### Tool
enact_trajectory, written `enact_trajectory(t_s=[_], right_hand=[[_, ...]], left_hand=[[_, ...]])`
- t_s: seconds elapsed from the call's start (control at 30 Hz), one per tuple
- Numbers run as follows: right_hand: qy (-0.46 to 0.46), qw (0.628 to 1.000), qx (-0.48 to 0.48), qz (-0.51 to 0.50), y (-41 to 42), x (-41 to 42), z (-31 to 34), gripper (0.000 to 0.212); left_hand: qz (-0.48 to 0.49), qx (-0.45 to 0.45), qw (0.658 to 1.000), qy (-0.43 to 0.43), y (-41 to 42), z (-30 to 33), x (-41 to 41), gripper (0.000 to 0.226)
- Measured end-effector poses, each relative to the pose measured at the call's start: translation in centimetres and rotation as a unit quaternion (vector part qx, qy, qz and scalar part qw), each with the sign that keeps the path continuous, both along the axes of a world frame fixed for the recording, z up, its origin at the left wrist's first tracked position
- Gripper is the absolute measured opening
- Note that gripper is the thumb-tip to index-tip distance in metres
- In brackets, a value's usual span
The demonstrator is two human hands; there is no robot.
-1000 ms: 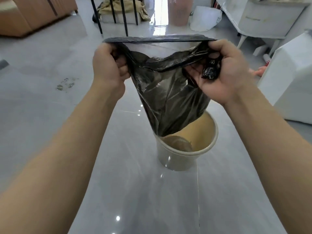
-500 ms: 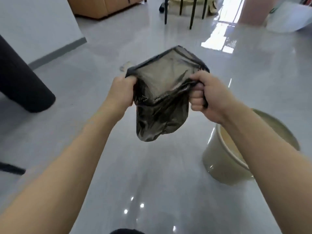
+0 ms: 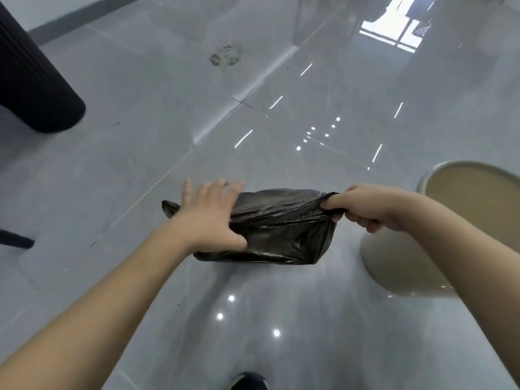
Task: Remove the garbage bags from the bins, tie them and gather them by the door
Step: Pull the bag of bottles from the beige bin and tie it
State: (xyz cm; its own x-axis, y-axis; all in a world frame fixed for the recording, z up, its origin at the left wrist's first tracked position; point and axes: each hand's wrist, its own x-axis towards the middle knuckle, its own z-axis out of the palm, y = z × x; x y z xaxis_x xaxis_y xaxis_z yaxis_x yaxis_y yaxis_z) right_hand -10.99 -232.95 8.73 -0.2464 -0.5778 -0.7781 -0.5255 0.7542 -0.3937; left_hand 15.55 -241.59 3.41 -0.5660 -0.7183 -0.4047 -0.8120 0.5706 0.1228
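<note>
A black garbage bag (image 3: 281, 229) lies stretched sideways on the grey floor in front of me. My left hand (image 3: 209, 216) lies flat on the bag's left part with fingers spread and straight. My right hand (image 3: 368, 206) pinches the gathered mouth of the bag at its right end, fingers curled round the plastic. A small corner of the bag sticks out to the left of my left hand. The cream bin (image 3: 405, 266) stands at the right, just beyond my right forearm, with no bag in it.
A black ribbed cylinder (image 3: 33, 88) stands at the upper left. A dark chair foot (image 3: 17, 240) shows at the left edge. A smudge (image 3: 225, 56) marks the glossy tiled floor farther ahead. My shoe tip (image 3: 247, 382) shows at the bottom edge.
The bag came out of the bin, moved left and went down onto the floor. My left hand let go of the rim and now lies flat on the bag; the right keeps hold.
</note>
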Motion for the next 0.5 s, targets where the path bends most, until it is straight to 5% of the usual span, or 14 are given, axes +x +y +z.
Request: enact_trajectory(t_s=[0.1,0.23,0.37,0.5], right_hand=[[0.026,0.996,0.066,0.052,-0.6,0.4,1.1,0.059],[0.12,0.97,0.165,0.13,-0.9,1.4,1.1,0.101],[0.252,0.917,0.203,0.234,-0.9,3.2,-0.6,0.096],[0.175,0.918,0.279,0.221,-1.3,2.7,0.6,0.117]], left_hand=[[-0.075,-0.04,0.994,-0.072,1.9,-3.0,-1.0,0.098],[-0.005,-0.094,0.995,-0.01,0.7,-4.1,-1.6,0.01],[-0.038,-0.166,0.984,0.056,0.0,-3.0,-1.8,0.018],[-0.093,-0.175,0.98,-0.01,-1.7,-1.9,-0.8,0.015]])
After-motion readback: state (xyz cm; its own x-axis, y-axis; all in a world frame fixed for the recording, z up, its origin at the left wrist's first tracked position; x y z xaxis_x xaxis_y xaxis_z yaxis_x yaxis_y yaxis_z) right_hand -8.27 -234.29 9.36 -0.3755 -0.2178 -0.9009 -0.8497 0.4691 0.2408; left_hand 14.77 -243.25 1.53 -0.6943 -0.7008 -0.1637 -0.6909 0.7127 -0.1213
